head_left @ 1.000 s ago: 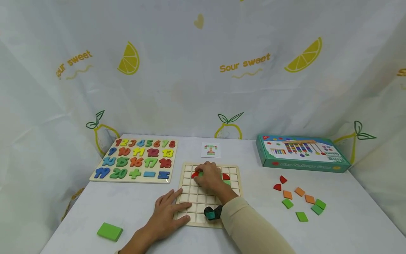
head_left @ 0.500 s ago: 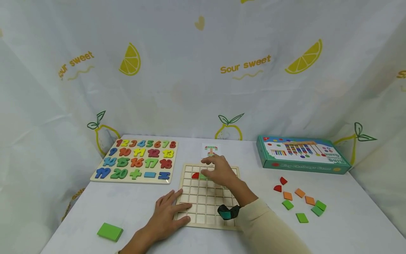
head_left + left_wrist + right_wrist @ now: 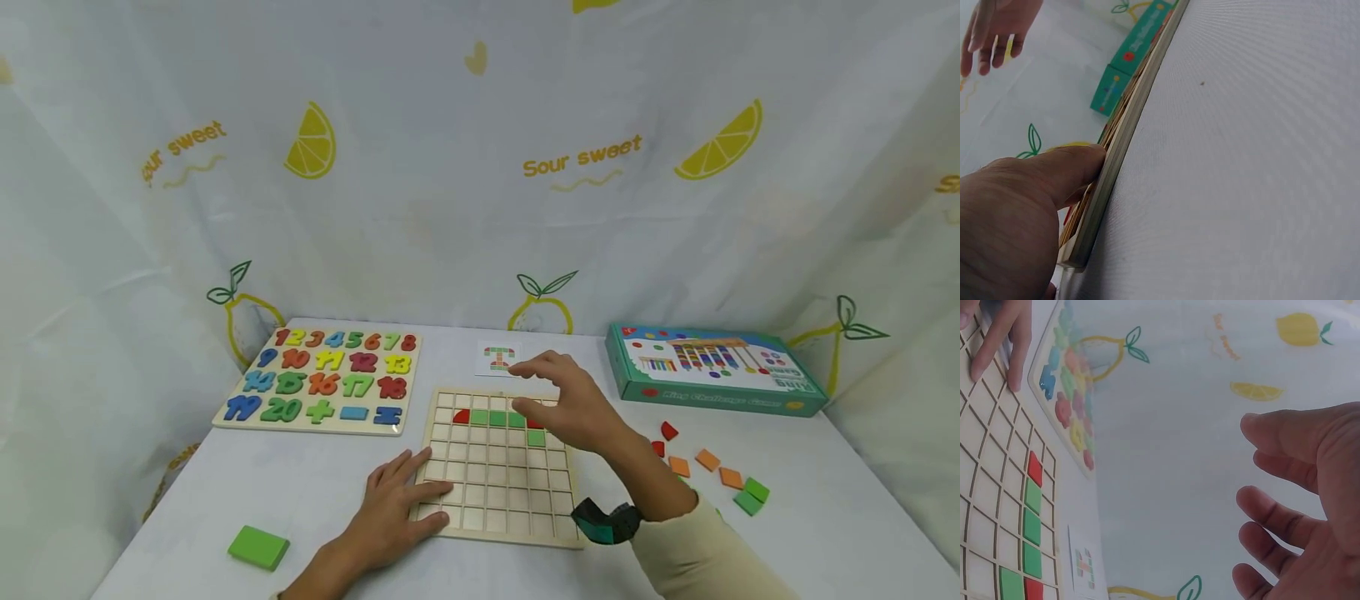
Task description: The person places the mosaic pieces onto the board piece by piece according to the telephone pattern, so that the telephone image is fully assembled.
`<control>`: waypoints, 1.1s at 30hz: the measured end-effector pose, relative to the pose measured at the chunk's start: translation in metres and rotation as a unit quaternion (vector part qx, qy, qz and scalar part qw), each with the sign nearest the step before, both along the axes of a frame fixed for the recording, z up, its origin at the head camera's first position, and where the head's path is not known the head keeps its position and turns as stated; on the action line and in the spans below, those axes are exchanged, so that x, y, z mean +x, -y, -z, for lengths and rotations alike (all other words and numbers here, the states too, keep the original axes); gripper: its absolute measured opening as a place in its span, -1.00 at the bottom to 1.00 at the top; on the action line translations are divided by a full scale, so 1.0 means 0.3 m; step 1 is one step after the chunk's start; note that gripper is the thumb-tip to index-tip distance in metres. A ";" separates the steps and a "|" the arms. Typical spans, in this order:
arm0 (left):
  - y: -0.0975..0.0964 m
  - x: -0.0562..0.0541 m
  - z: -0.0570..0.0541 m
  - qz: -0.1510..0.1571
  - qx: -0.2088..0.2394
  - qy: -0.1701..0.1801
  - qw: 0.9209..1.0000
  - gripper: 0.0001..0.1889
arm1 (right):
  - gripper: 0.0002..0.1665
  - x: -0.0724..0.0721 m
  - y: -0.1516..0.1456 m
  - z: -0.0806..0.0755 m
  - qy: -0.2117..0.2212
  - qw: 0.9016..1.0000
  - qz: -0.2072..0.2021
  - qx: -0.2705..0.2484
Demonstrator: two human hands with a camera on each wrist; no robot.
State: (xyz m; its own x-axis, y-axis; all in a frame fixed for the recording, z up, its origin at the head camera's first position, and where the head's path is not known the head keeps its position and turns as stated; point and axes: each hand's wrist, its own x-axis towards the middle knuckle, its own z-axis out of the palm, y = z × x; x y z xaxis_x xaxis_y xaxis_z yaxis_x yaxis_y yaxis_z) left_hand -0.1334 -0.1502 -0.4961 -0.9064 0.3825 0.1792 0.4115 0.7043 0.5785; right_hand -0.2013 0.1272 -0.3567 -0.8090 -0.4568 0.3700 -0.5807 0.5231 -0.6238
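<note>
The right hand (image 3: 573,404) has swung off the gridded board (image 3: 497,475) to its right side, uncovering the row it hid half a second ago. Its fingers stand well apart from the thumb, and it holds nothing. That row, 2nd from the back, shows 3 green squares (image 3: 497,418) between 2 red pieces (image 3: 461,416) — the right-hand 1 partly hidden in the head view — with another green square (image 3: 536,437) below, so the top of the figure seems laid while the rest appears undone. The left hand (image 3: 390,504) rests spread on the board's near left corner, gripping nothing. On the white table lie a pattern card (image 3: 495,358), loose orange pieces (image 3: 707,460), a number puzzle (image 3: 321,379), a green block (image 3: 258,547) and a green box (image 3: 712,383); a lemon-printed curtain (image 3: 420,233) hangs behind.
</note>
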 end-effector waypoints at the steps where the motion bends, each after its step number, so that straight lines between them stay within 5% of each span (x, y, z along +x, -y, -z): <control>1: 0.000 -0.001 0.000 0.001 0.000 0.000 1.000 -0.59 | -0.57 0.010 -0.013 -0.005 -0.003 1.000 -0.001 0.001; 16: -0.007 0.000 0.009 0.006 -0.002 0.013 1.000 -0.58 | -0.48 0.159 -0.264 -0.009 -0.102 0.994 0.034 0.020; 25: -0.009 -0.004 -0.002 0.008 -0.002 0.010 1.000 -0.58 | -0.37 0.201 -0.430 0.005 -0.092 0.994 0.051 0.014; 33: -0.004 -0.001 -0.004 0.001 -0.007 0.019 1.000 -0.57 | -0.41 0.185 -0.607 0.076 -0.066 0.989 0.127 0.044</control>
State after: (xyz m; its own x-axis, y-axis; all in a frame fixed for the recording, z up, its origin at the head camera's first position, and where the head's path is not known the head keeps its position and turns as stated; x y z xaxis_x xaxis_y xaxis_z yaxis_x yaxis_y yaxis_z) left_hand -0.1339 -0.1491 -0.4948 -0.9119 0.3863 0.1390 0.3904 0.7111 0.5847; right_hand -0.1459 0.3094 -0.3795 -0.8485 -0.2809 0.4485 -0.4980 0.7106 -0.4971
